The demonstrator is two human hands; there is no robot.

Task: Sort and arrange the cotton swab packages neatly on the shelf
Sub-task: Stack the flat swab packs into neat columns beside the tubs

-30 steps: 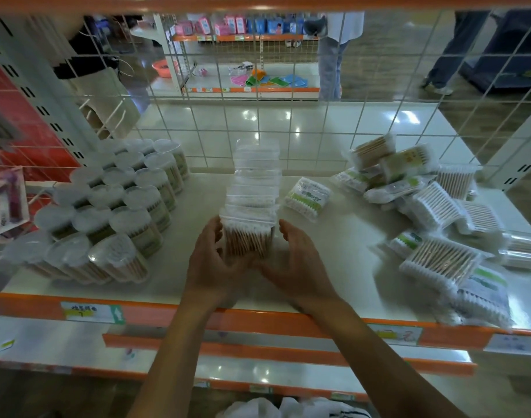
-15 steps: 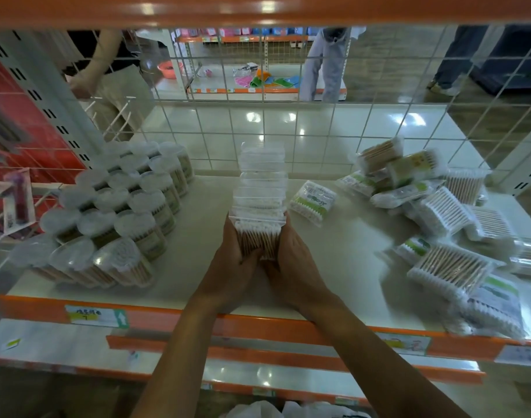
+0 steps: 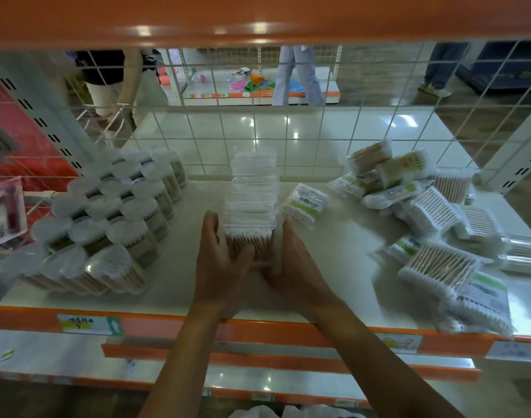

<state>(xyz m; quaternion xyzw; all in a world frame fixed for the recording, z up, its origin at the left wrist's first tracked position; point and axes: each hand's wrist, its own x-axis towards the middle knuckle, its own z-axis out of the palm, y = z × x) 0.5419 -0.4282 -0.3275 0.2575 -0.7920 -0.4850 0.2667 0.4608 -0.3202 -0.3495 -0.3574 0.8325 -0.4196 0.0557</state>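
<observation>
Hiding front package (image 3: 248, 240) base: left hand (image 3: 220, 268), right hand (image 3: 293, 267).

White shelf (image 3: 183, 285), orange front lip (image 3: 167, 325) carrying paper price tags (image 3: 89, 324). Left end: round lidded swab tubs (image 3: 107, 212), packed in touching rows that run front to back. Centre: clear flat packs (image 3: 252, 182) stand on edge in single file, front to back. Just right of the file, apart: one green-labelled bag (image 3: 305, 205), lying flat. Right end: loose heap of swab packs (image 3: 433, 212), overlapping, tilted every way.
</observation>
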